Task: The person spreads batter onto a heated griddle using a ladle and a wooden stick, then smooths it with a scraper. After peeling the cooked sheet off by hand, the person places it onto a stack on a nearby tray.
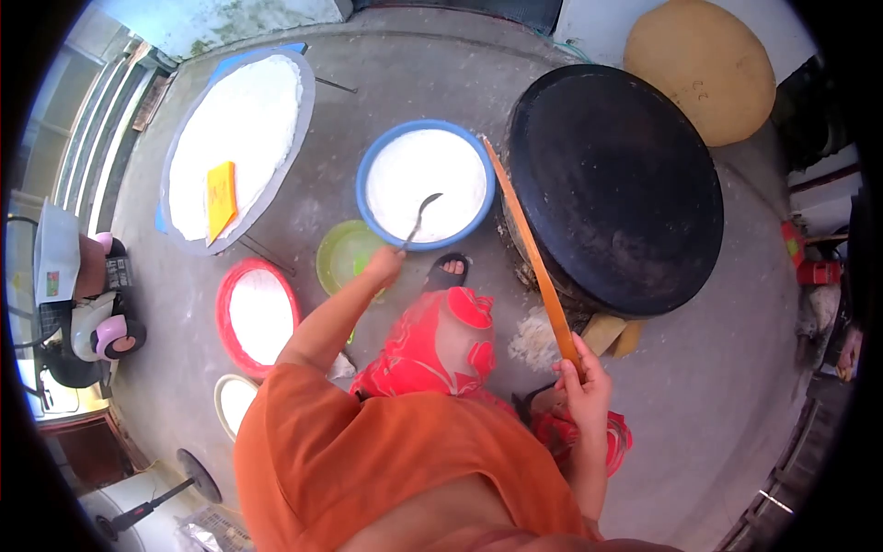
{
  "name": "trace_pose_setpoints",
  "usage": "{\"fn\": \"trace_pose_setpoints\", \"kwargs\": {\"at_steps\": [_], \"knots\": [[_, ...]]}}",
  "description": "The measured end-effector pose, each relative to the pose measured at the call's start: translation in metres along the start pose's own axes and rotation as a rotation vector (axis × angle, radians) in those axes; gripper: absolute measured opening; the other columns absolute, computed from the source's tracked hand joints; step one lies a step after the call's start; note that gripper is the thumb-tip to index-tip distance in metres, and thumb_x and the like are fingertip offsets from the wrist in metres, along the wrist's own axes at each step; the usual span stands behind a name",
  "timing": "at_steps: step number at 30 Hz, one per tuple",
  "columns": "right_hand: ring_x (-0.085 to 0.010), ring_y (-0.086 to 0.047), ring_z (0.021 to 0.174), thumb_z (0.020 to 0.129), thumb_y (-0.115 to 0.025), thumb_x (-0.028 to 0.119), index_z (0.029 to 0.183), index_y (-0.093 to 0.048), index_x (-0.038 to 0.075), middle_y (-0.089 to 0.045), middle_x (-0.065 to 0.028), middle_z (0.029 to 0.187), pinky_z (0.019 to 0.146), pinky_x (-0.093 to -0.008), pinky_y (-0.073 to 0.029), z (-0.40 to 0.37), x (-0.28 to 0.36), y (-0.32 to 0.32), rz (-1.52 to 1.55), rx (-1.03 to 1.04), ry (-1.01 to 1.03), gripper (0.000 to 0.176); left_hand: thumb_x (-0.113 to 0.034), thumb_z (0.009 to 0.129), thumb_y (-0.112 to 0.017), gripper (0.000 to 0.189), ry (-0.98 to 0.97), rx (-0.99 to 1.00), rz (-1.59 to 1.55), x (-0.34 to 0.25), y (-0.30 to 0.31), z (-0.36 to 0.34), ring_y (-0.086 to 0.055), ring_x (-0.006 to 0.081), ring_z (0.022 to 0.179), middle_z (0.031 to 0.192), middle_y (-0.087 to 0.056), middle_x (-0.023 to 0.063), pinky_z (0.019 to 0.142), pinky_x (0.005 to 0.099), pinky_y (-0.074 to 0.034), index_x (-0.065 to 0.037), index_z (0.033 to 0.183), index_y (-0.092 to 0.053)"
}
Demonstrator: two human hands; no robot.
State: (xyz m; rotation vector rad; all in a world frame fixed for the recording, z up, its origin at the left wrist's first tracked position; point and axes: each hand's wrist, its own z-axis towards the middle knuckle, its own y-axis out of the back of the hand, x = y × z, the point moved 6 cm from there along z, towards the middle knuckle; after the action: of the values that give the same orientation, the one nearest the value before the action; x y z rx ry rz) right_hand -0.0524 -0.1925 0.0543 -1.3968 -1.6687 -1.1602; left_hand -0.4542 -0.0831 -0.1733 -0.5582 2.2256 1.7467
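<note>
My left hand (pixel 386 265) is wrapped round the handle of a metal ladle (pixel 418 223), whose curved head reaches over the white batter-like contents (pixel 414 175) of a blue basin (pixel 491 184). In my right hand (pixel 585 382) is the near end of a long, flat wooden stick (pixel 535 248). The stick slants up and away along the left edge of a large round black griddle (pixel 616 184). Below my left hand and partly behind it, a green basin (pixel 331 262) stands beside the blue one.
At the left are a round table (pixel 171 202) covered in white, with a yellow-orange flat object (pixel 221 198) on it, a red basin (pixel 223 313) and a pale bucket (pixel 219 405). A round tan board (pixel 699 69) leans behind the griddle. White crumbs (pixel 543 342) lie near my feet.
</note>
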Motion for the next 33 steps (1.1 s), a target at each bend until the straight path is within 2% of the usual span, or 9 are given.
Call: {"fn": "trace_pose_setpoints", "kwargs": {"at_steps": [2, 3, 5, 8, 12, 20, 28, 32, 33], "knots": [[-0.0046, -0.049, 0.055, 0.084, -0.052, 0.003, 0.123, -0.047, 0.003, -0.062, -0.0043, 0.078, 0.053, -0.0175, -0.043, 0.001, 0.002, -0.001, 0.004, -0.002, 0.001, 0.039, -0.025, 0.09, -0.041, 0.027, 0.888, 0.474, -1.144, -0.016, -0.01, -0.019, -0.047, 0.0171, 0.044, 0.061, -0.051, 0.0112, 0.035, 0.028, -0.036, -0.006, 0.108, -0.049], [-0.0047, -0.049, 0.055, 0.084, -0.052, 0.003, 0.123, -0.047, 0.003, -0.062, -0.0041, 0.078, 0.053, -0.0177, -0.043, 0.002, 0.003, -0.002, 0.005, -0.011, -0.008, 0.039, -0.025, 0.09, -0.041, 0.027, 0.888, 0.471, -1.148, -0.019, -0.001, -0.023, -0.047, 0.0171, 0.044, 0.061, -0.051, 0.0112, 0.035, 0.028, -0.036, -0.006, 0.108, -0.049], [-0.0048, -0.049, 0.054, 0.084, -0.052, 0.002, 0.123, -0.047, 0.002, -0.062, -0.004, 0.078, 0.053, -0.0179, -0.043, 0.003, 0.007, -0.001, 0.002, -0.027, -0.007, 0.039, -0.025, 0.093, -0.036, 0.026, 0.884, 0.628, -1.588, -0.042, 0.012, -0.029, -0.028, 0.0045, 0.042, 0.057, -0.035, -0.0003, 0.031, 0.0175, -0.02, -0.008, 0.109, -0.046], [-0.0052, -0.049, 0.054, 0.084, -0.052, 0.003, 0.122, -0.048, 0.002, -0.062, -0.0042, 0.077, 0.053, -0.0183, -0.043, 0.004, 0.005, -0.002, 0.031, -0.029, -0.026, 0.038, -0.024, 0.094, -0.035, 0.026, 0.83, 0.635, -1.787, -0.053, 0.039, -0.045, -0.025, 0.0038, 0.042, 0.058, -0.031, -0.0019, 0.032, 0.0167, -0.02, -0.007, 0.11, -0.046], [-0.0047, -0.049, 0.053, 0.086, -0.049, 0.004, 0.122, -0.048, 0.002, -0.061, -0.0042, 0.078, 0.049, -0.0167, -0.04, 0.007, -0.002, -0.002, 0.033, -0.021, 0.013, 0.036, -0.024, 0.093, -0.036, 0.027, 0.732, 0.523, -1.701, -0.057, 0.082, -0.07, -0.026, 0.0046, 0.042, 0.057, -0.029, -0.0028, 0.033, 0.0168, -0.021, -0.008, 0.114, -0.045], [-0.0049, -0.05, 0.054, 0.088, -0.047, 0.006, 0.122, -0.046, 0.001, -0.06, -0.0048, 0.078, 0.046, -0.0158, -0.037, 0.006, -0.003, -0.005, 0.054, -0.002, 0.028, 0.035, -0.023, 0.089, -0.044, 0.028, 0.488, 0.33, -1.585, -0.06, 0.143, -0.095, -0.034, 0.0068, 0.038, 0.057, -0.046, 0.0031, 0.031, 0.0192, -0.025, -0.007, 0.113, -0.047], [-0.0067, -0.051, 0.053, 0.088, -0.048, 0.007, 0.122, -0.046, 0.0, -0.06, -0.0065, 0.078, 0.046, -0.0163, -0.039, 0.011, -0.006, -0.005, 0.084, -0.023, 0.025, 0.035, -0.026, 0.089, -0.047, 0.035, 0.307, 0.404, -1.913, -0.08, 0.112, -0.073, -0.034, 0.007, 0.04, 0.059, -0.046, 0.0038, 0.033, 0.0187, -0.026, -0.006, 0.118, -0.044], [-0.0067, -0.051, 0.053, 0.089, -0.047, 0.009, 0.122, -0.046, 0.0, -0.06, -0.0065, 0.078, 0.045, -0.0162, -0.039, 0.014, -0.01, -0.005, 0.063, -0.029, 0.028, 0.034, -0.024, 0.091, -0.043, 0.03, 0.436, 0.367, -1.856, -0.069, 0.073, -0.051, -0.032, 0.0073, 0.04, 0.059, -0.045, 0.0035, 0.035, 0.0202, -0.025, -0.005, 0.114, -0.045], [-0.0067, -0.051, 0.053, 0.089, -0.046, 0.009, 0.122, -0.047, 0.0, -0.06, -0.0064, 0.079, 0.045, -0.0162, -0.039, 0.015, -0.011, -0.006, 0.064, -0.025, 0.025, 0.034, -0.023, 0.091, -0.041, 0.027, 0.583, 0.376, -1.794, -0.059, 0.058, -0.05, -0.032, 0.007, 0.041, 0.059, -0.042, 0.0028, 0.034, 0.0197, -0.025, -0.006, 0.111, -0.045]]}}
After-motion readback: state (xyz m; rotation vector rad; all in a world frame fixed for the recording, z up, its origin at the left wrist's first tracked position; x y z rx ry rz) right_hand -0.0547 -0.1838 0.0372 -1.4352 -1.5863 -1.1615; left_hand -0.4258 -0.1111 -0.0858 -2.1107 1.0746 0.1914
